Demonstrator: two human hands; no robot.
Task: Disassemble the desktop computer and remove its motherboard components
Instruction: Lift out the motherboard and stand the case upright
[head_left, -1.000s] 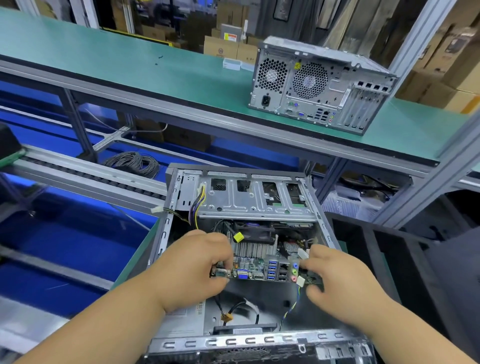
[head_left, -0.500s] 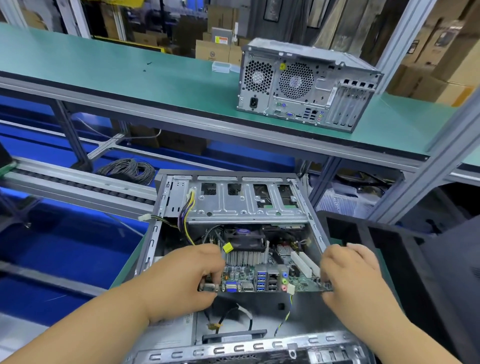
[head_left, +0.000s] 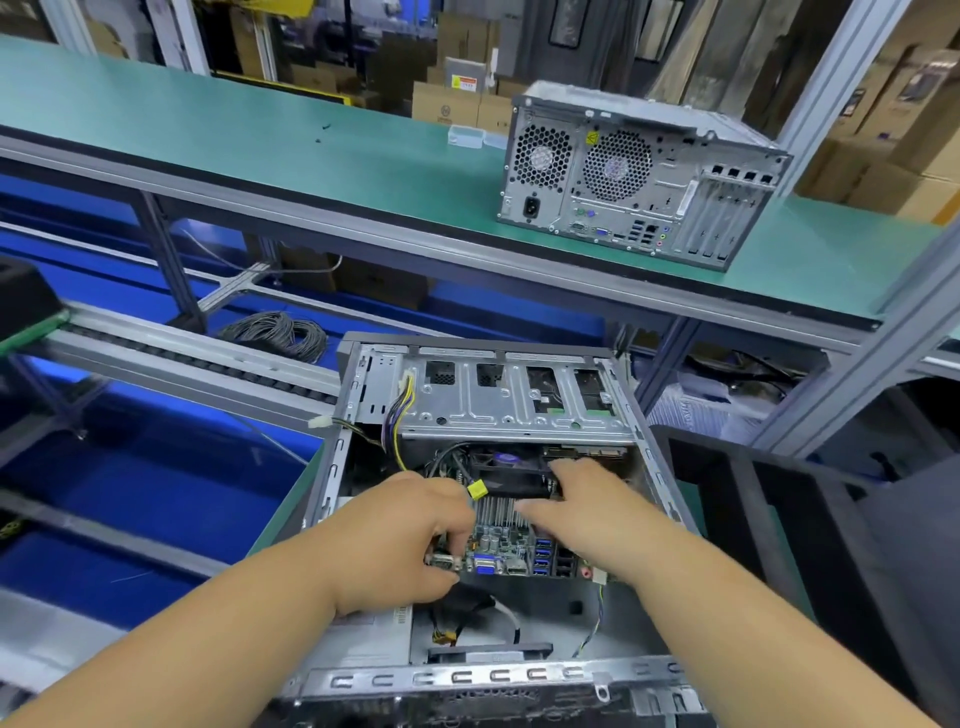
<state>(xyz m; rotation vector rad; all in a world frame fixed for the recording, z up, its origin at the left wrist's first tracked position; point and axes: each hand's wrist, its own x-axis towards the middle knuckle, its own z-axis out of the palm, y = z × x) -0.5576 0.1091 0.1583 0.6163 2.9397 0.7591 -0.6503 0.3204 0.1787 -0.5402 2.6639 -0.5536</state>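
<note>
An open grey desktop case (head_left: 467, 678) lies in front of me, with its silver drive cage (head_left: 514, 410) at the far end. Inside, the green motherboard (head_left: 511, 556) is tilted up, its blue ports facing me. My left hand (head_left: 400, 540) grips the board's left end by the port row. My right hand (head_left: 587, 514) reaches over the finned heatsink (head_left: 496, 512), fingers spread onto the black fan (head_left: 506, 470); it grips nothing that I can see. A yellow-tagged cable (head_left: 477, 489) sits between my hands. Loose wires (head_left: 395, 415) hang from the cage.
A second, closed computer (head_left: 639, 176) stands on the green upper shelf (head_left: 260, 135), rear panel toward me. A coil of grey cable (head_left: 280, 330) lies behind the conveyor rail (head_left: 182, 353). A dark bin (head_left: 779, 519) stands right of the case. Grey frame posts rise at right.
My right hand has let go of the board's right edge and moved left and forward onto the heatsink and fan. My left hand still holds the board's left end.
</note>
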